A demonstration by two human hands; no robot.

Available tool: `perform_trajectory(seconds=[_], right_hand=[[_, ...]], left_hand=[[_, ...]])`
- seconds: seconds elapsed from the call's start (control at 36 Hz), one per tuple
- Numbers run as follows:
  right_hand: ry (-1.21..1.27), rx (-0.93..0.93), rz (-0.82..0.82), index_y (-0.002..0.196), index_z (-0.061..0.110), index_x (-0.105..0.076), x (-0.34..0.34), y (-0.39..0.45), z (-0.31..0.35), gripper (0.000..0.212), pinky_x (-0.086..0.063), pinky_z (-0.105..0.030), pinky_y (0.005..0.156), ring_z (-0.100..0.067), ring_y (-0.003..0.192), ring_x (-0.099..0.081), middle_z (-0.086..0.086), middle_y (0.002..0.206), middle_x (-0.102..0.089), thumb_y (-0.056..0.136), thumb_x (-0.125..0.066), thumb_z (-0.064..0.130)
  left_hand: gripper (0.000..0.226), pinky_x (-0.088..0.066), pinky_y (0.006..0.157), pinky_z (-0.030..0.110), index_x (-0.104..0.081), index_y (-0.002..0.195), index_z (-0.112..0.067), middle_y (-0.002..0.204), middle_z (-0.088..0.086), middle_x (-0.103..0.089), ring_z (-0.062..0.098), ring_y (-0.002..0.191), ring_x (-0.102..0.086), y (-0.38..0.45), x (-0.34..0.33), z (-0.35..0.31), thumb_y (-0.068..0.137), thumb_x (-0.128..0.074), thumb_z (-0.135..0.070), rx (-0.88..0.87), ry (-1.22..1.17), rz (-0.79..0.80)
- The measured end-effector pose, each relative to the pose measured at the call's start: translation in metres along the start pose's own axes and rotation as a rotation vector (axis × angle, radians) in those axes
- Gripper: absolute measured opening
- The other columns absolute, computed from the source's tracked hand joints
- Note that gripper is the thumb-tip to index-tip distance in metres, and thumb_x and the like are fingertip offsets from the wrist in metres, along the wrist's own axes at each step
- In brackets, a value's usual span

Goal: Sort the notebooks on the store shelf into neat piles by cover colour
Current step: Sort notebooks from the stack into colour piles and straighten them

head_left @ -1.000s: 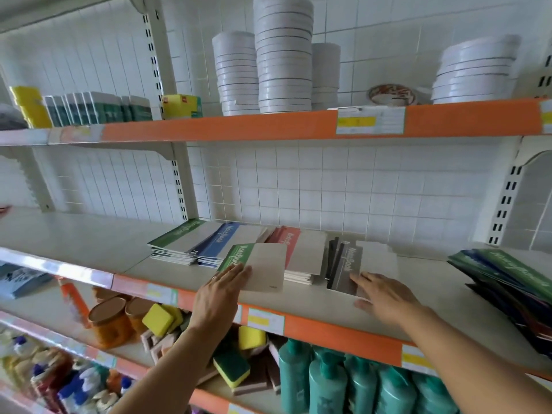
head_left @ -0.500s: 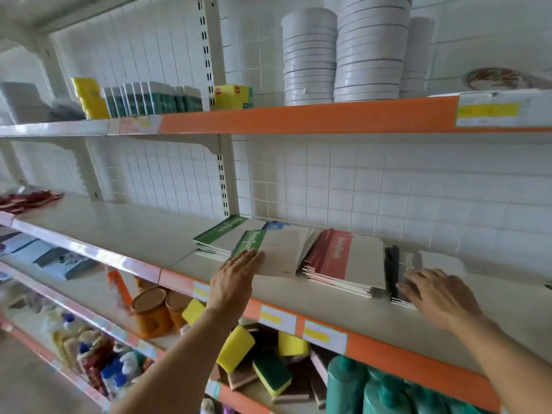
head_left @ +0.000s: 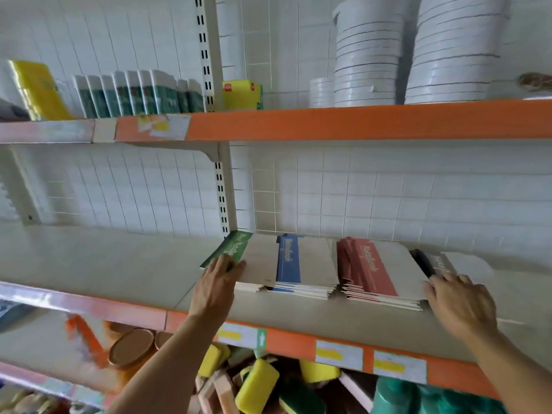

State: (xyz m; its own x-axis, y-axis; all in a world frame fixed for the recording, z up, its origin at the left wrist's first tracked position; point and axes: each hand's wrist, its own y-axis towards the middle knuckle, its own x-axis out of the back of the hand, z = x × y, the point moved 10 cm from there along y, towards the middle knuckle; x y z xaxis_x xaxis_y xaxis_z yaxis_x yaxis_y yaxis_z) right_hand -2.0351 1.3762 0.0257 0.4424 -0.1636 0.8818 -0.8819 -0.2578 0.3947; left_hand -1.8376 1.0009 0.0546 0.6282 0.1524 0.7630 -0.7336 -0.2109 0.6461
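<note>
Several notebook piles lie side by side on the middle shelf [head_left: 119, 264]: a green-spined pile [head_left: 257, 258], a blue-spined pile [head_left: 301, 264], a red-spined pile [head_left: 376, 270] and a black-spined pile [head_left: 433, 262]. My left hand [head_left: 216, 286] rests flat with fingers apart on the near left corner of the green pile, on its top notebook. My right hand [head_left: 461, 303] lies palm down over the near end of the black pile, hiding most of it. Neither hand lifts a notebook off the shelf.
White plate stacks [head_left: 370, 55] and boxed goods [head_left: 134, 94] fill the upper shelf. Below, yellow sponges [head_left: 257, 386], brown lidded jars [head_left: 131, 348] and green bottles [head_left: 400, 398] sit under the orange shelf edge [head_left: 298, 345]. A bracket upright [head_left: 221, 198] stands behind the green pile.
My left hand has slid the green notebook left and back onto the green pile, uncovering the blue pile. My right hand stays on the black pile. The camera has moved closer and tilted up.
</note>
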Motion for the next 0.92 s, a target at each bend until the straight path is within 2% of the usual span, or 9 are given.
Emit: perform_trajectory(seconds=[0.17,0.25,0.33,0.42,0.5,0.58,0.75,0.83,0.92], right_hand=[[0.018,-0.058,-0.009,0.111,0.032,-0.06,0.004,-0.005,0.012,0.039,-0.041,-0.028,0.086,-0.013,0.114,-0.054,0.011,0.117,-0.062,0.1,-0.024,0.043],[0.026,-0.093,-0.041,0.107,0.03,-0.061,0.002,0.0,0.014,0.036,-0.042,-0.029,0.085,-0.014,0.112,-0.055,0.01,0.114,-0.064,0.099,-0.028,0.04],[0.072,-0.123,-0.08,0.098,0.023,-0.067,-0.003,0.004,0.014,0.028,-0.042,-0.034,0.081,-0.023,0.103,-0.059,0.002,0.103,-0.067,0.095,-0.042,0.033],[0.041,-0.135,-0.083,0.098,0.024,-0.066,-0.007,0.005,0.013,0.03,-0.041,-0.034,0.081,-0.022,0.103,-0.059,0.002,0.103,-0.067,0.095,-0.04,0.037],[0.03,-0.138,-0.075,0.101,0.028,-0.064,-0.005,0.006,0.012,0.035,-0.041,-0.032,0.082,-0.018,0.105,-0.058,0.007,0.107,-0.066,0.097,-0.032,0.042],[0.017,-0.141,-0.038,0.105,0.031,-0.06,-0.003,0.006,0.011,0.039,-0.042,-0.029,0.084,-0.014,0.108,-0.057,0.011,0.112,-0.063,0.098,-0.025,0.044],[0.033,-0.152,-0.033,0.106,0.03,-0.062,0.001,0.003,0.009,0.038,-0.041,-0.03,0.083,-0.016,0.108,-0.057,0.008,0.112,-0.065,0.098,-0.027,0.043],[0.05,-0.132,-0.036,0.104,0.027,-0.063,0.001,-0.005,0.008,0.037,-0.042,-0.03,0.08,-0.018,0.104,-0.059,0.005,0.109,-0.066,0.098,-0.03,0.042],[0.091,-0.119,-0.019,0.102,0.027,-0.062,0.001,-0.014,0.003,0.034,-0.044,-0.03,0.077,-0.018,0.1,-0.061,0.005,0.107,-0.068,0.098,-0.031,0.041]], left_hand=[[0.035,-0.053,0.055,0.032,-0.076,0.084,-0.021,0.076,0.002,-0.062,0.025,0.066,-0.065,0.001,-0.009,0.018,0.061,-0.056,-0.004,-0.039,0.048,-0.018],[0.035,-0.055,0.062,0.034,-0.075,0.079,-0.022,0.076,0.0,-0.064,0.025,0.069,-0.068,0.001,-0.025,0.033,0.053,-0.068,0.0,0.013,0.037,0.065],[0.056,-0.048,0.089,0.037,-0.069,0.11,-0.025,0.106,-0.002,-0.067,0.022,0.102,-0.066,0.001,-0.043,0.042,0.062,-0.069,0.005,0.067,-0.005,0.216],[0.068,-0.02,0.115,0.036,-0.035,0.145,-0.03,0.145,-0.01,-0.04,0.014,0.138,-0.033,0.002,-0.052,0.047,0.083,-0.051,-0.006,0.113,0.054,0.322],[0.064,-0.04,0.1,0.039,-0.057,0.122,-0.02,0.119,0.001,-0.062,0.025,0.115,-0.057,0.003,-0.046,0.041,0.061,-0.059,0.002,0.114,-0.02,0.233],[0.047,-0.05,0.082,0.036,-0.067,0.094,-0.016,0.089,0.002,-0.068,0.026,0.087,-0.067,0.0,-0.047,0.036,0.054,-0.047,-0.003,0.098,-0.068,0.181],[0.062,-0.019,0.113,0.031,-0.056,0.13,-0.022,0.139,-0.005,-0.052,0.015,0.133,-0.04,0.009,-0.056,0.028,0.077,-0.024,-0.013,0.178,-0.141,0.288],[0.051,-0.018,0.114,0.031,-0.047,0.139,-0.024,0.146,-0.005,-0.045,0.014,0.137,-0.034,0.016,-0.05,0.016,0.09,-0.038,-0.013,0.151,-0.125,0.267],[0.039,-0.024,0.112,0.033,-0.053,0.133,-0.021,0.138,-0.003,-0.053,0.016,0.131,-0.043,0.02,-0.049,-0.002,0.095,-0.043,-0.022,0.126,-0.166,0.239]])
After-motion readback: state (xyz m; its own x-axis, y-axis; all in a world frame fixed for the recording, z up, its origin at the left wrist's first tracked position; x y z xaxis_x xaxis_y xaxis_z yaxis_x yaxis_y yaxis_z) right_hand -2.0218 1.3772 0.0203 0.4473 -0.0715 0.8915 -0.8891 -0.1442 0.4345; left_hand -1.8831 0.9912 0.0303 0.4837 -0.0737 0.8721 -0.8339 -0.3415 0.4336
